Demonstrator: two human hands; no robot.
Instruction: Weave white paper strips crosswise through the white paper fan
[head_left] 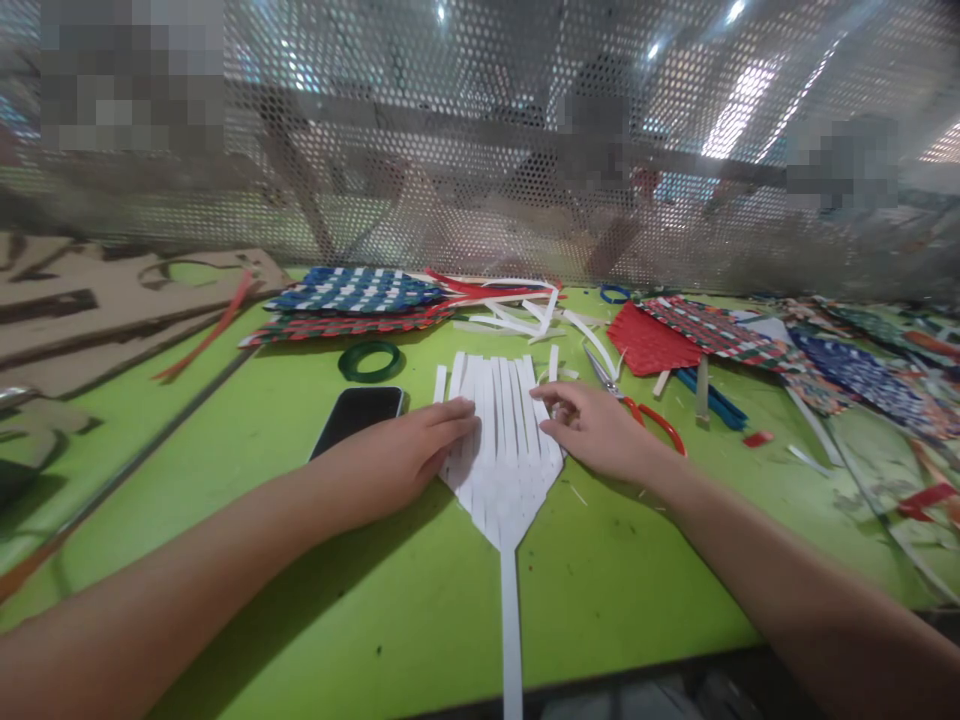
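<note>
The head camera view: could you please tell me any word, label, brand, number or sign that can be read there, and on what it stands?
None: no text can be read.
Phone: screen dark, no lettering visible.
White woven piece: none visible.
Scissors: too small to tell.

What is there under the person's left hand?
Under the left hand is the left side of the white woven piece, visible around the fingertips; the part directly beneath is covered and cannot be seen.

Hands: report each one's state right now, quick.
Left hand: open, resting on the left side of the white weaving.
Right hand: half-curled at its right edge; can't tell whether it grips anything.
</note>
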